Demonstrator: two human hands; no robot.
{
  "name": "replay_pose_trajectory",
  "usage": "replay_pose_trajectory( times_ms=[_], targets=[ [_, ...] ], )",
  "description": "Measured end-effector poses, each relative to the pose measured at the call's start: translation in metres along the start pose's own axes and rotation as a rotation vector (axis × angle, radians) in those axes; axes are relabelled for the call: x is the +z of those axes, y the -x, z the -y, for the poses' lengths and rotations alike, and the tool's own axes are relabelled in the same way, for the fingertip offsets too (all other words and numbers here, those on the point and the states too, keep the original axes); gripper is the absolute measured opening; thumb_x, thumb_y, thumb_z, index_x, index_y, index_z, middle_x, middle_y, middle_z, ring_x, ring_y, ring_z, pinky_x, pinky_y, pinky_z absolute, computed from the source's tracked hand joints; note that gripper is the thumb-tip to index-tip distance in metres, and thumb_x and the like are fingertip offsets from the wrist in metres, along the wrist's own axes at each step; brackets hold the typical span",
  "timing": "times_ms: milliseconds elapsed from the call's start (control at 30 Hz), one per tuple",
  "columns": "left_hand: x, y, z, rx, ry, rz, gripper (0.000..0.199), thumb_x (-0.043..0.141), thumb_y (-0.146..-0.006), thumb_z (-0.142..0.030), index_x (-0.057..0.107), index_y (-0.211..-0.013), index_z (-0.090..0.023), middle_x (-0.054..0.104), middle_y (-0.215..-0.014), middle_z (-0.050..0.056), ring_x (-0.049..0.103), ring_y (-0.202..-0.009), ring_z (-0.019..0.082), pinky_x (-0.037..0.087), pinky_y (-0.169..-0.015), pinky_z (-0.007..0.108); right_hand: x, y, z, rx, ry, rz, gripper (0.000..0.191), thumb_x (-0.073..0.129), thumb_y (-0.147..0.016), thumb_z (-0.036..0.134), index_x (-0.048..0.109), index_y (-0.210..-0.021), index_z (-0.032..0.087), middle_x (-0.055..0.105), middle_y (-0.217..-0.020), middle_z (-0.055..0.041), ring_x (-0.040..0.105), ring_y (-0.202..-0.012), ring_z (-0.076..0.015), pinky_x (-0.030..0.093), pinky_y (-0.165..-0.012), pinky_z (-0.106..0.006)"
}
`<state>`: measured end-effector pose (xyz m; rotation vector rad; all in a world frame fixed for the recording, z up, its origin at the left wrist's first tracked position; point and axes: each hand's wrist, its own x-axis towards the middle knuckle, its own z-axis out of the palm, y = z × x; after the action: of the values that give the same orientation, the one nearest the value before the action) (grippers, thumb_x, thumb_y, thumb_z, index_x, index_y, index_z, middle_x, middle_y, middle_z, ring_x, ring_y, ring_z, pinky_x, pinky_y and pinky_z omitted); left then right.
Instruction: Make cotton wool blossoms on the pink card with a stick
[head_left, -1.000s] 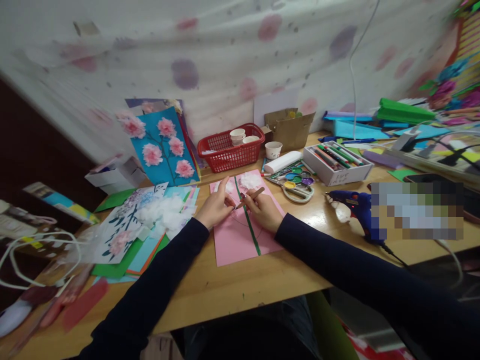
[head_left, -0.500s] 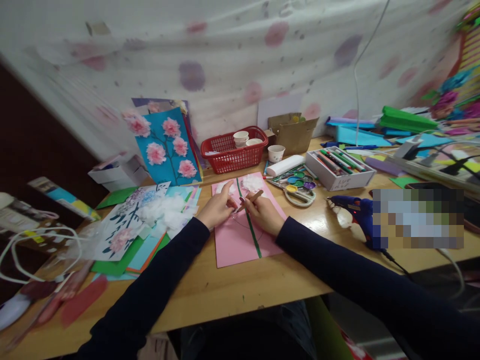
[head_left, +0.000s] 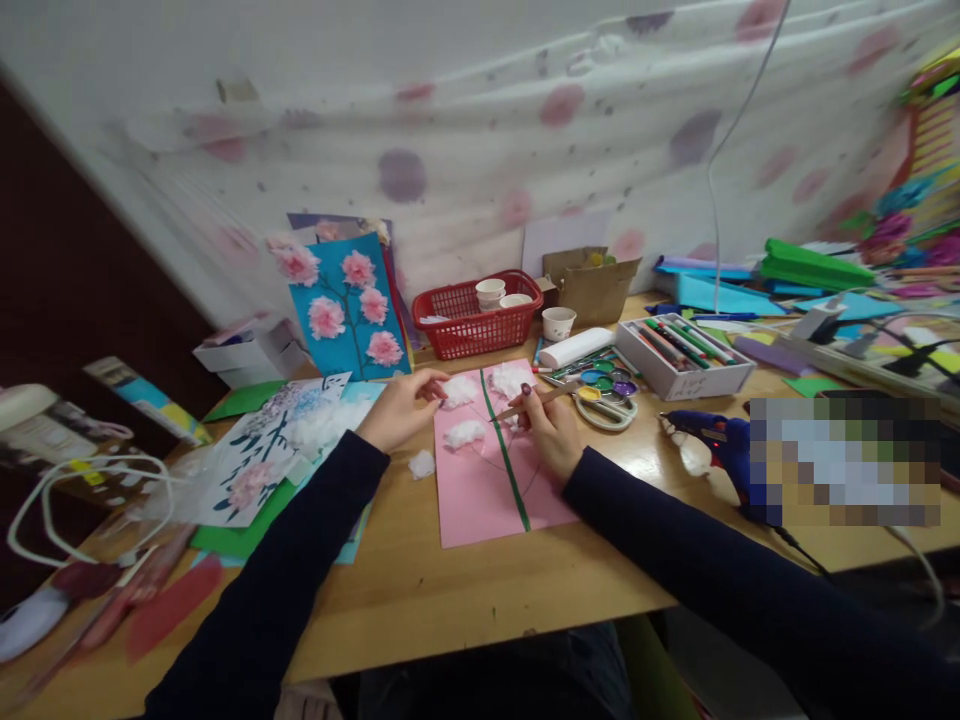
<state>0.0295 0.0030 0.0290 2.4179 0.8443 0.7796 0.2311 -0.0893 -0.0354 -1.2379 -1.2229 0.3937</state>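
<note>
L hand point(head_left: 403, 410) moved lft (nr cotton point(head_left: 459, 391)) | fingers unclear | R hand point(head_left: 553, 428) clamped on tool point(head_left: 561, 390)

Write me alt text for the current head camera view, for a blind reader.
A right hand holds a slim brown tool over pink paper bearing white fluffy tufts and a green stripe; the left hand is near its left edge.

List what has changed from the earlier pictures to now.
The left hand has drawn back leftward, off the middle of the pink card. The right hand has shifted rightward, keeping hold of the brown stick. A lower white tuft on the card and a small white piece on the table have come into plain view. The card stayed put.
</note>
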Motion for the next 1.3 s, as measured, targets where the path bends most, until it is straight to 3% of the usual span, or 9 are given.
replay_pose_trajectory(
  times_ms=[133, 233, 333, 500, 700, 833, 1000, 1300],
  targets=[
    [-0.022, 0.021, 0.016, -0.085, -0.091, 0.096, 0.018, 0.059, -0.071, -0.024, 0.066, -0.085, -0.015, 0.067, -0.076, 0.003, 0.059, -0.068, 0.015, 0.046, -0.067, 0.027, 0.0, 0.0, 0.003, 0.028, -0.053, -0.064, 0.045, 0.036, -0.089, 0.053, 0.056, -0.071, 0.017, 0.049, -0.052, 0.0013, 0.047, -0.047, -0.0117, 0.036, -0.047, -0.024],
    [-0.019, 0.033, 0.033, -0.153, -0.118, 0.241, 0.016, 0.064, -0.068, -0.027, 0.067, -0.077, -0.015, 0.067, -0.072, 0.003, 0.058, -0.066, 0.015, 0.044, -0.065, 0.026, 0.001, 0.0, 0.003, 0.034, -0.07, -0.069, 0.045, 0.038, -0.088, 0.055, 0.057, -0.072, 0.017, 0.047, -0.051, 0.0016, 0.046, -0.048, -0.012, 0.035, -0.047, -0.025],
    [-0.009, 0.037, 0.044, -0.17, -0.147, 0.283, 0.018, 0.064, -0.065, -0.025, 0.066, -0.081, -0.016, 0.066, -0.074, 0.002, 0.056, -0.066, 0.014, 0.042, -0.064, 0.025, 0.001, 0.001, 0.002, 0.038, -0.079, -0.049, 0.046, 0.038, -0.087, 0.056, 0.057, -0.073, 0.017, 0.046, -0.051, 0.002, 0.045, -0.048, -0.0123, 0.035, -0.047, -0.025],
    [-0.001, 0.035, 0.05, -0.182, -0.185, 0.284, 0.011, 0.062, -0.065, -0.023, 0.064, -0.072, -0.015, 0.059, -0.07, 0.002, 0.052, -0.062, 0.013, 0.039, -0.059, 0.024, 0.002, 0.002, 0.001, 0.028, -0.074, -0.002, 0.047, 0.039, -0.087, 0.056, 0.058, -0.071, 0.016, 0.046, -0.052, 0.0016, 0.046, -0.049, -0.0122, 0.036, -0.049, -0.026],
    [-0.007, 0.036, 0.049, -0.274, -0.033, 0.256, 0.011, 0.058, -0.068, -0.024, 0.06, -0.072, -0.014, 0.06, -0.069, 0.002, 0.054, -0.063, 0.014, 0.041, -0.061, 0.025, 0.002, 0.002, 0.003, 0.026, -0.095, 0.015, 0.047, 0.04, -0.086, 0.056, 0.058, -0.071, 0.016, 0.046, -0.051, 0.002, 0.045, -0.048, -0.0119, 0.036, -0.048, -0.026],
    [-0.005, 0.036, 0.051, -0.23, -0.074, 0.208, 0.017, 0.065, -0.065, -0.027, 0.064, -0.075, -0.014, 0.059, -0.073, 0.002, 0.052, -0.062, 0.013, 0.041, -0.062, 0.025, 0.002, 0.002, 0.001, 0.026, -0.079, 0.028, 0.047, 0.04, -0.087, 0.056, 0.059, -0.071, 0.016, 0.045, -0.051, 0.002, 0.046, -0.049, -0.0122, 0.036, -0.049, -0.026],
    [-0.002, 0.036, 0.053, -0.237, -0.09, 0.221, 0.007, 0.063, -0.064, -0.021, 0.063, -0.066, -0.014, 0.056, -0.071, 0.001, 0.051, -0.059, 0.011, 0.042, -0.06, 0.025, 0.003, 0.002, -0.002, 0.027, -0.087, 0.041, 0.045, 0.041, -0.087, 0.054, 0.059, -0.072, 0.016, 0.045, -0.051, 0.0025, 0.045, -0.049, -0.0122, 0.036, -0.05, -0.026],
    [-0.011, 0.035, 0.051, -0.299, 0.299, 0.054, 0.019, 0.065, -0.063, -0.029, 0.054, -0.068, -0.014, 0.067, -0.076, 0.004, 0.061, -0.068, 0.014, 0.047, -0.065, 0.027, 0.002, 0.004, 0.004, 0.019, -0.103, 0.036, 0.045, 0.04, -0.087, 0.055, 0.059, -0.072, 0.016, 0.045, -0.051, 0.002, 0.045, -0.049, -0.0127, 0.037, -0.05, -0.027]
  ],
)
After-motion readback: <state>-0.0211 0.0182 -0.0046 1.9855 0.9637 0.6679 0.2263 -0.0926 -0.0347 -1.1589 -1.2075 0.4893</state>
